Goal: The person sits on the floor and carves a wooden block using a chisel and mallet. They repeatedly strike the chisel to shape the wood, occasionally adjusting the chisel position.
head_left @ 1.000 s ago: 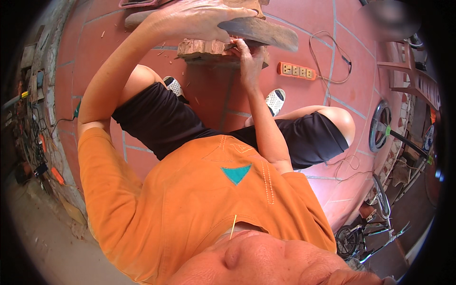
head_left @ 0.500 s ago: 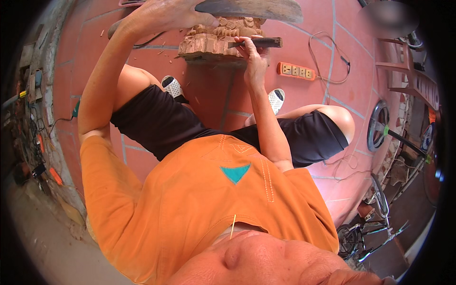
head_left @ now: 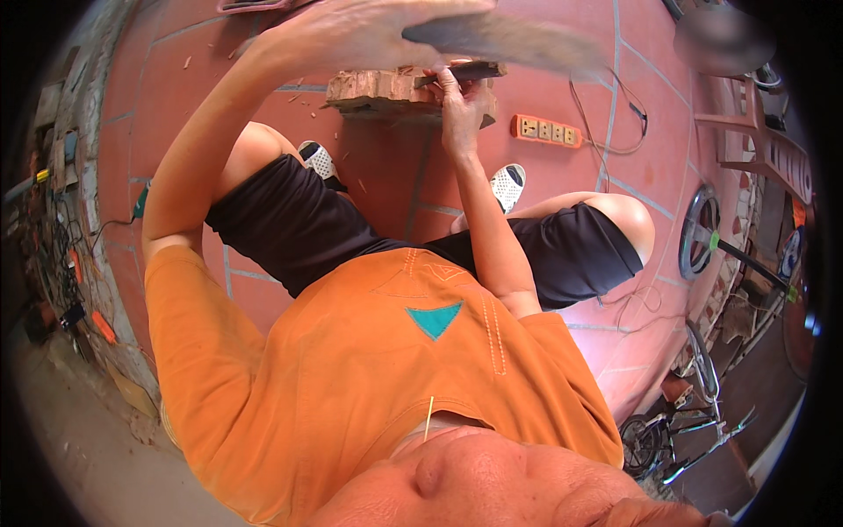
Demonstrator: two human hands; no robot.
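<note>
My left hand [head_left: 373, 37], blurred by motion, is wrapped round a long wooden mallet [head_left: 536, 44], which is smeared too. The mallet passes just above a chisel [head_left: 479, 70] with a dark handle. Pinched in the fingers of my right hand [head_left: 459, 119], the chisel lies nearly level, its blade end pointing left. Under it stands a carved reddish-brown wood block [head_left: 373, 95]; my left hand and the mallet hide most of its top. I cannot tell whether mallet and chisel touch.
An orange power strip [head_left: 546, 131] lies on the red tiled floor, right of the block, its cable looping behind. Wood chips [head_left: 303, 98] are scattered at left. My slippered feet flank the block. A plastic chair [head_left: 762, 140], a wheel [head_left: 700, 233] and a bicycle [head_left: 676, 439] stand at right.
My left hand has swung the mallet to the right and slightly down, over more of the block. My right hand has shifted the chisel slightly left and away from me.
</note>
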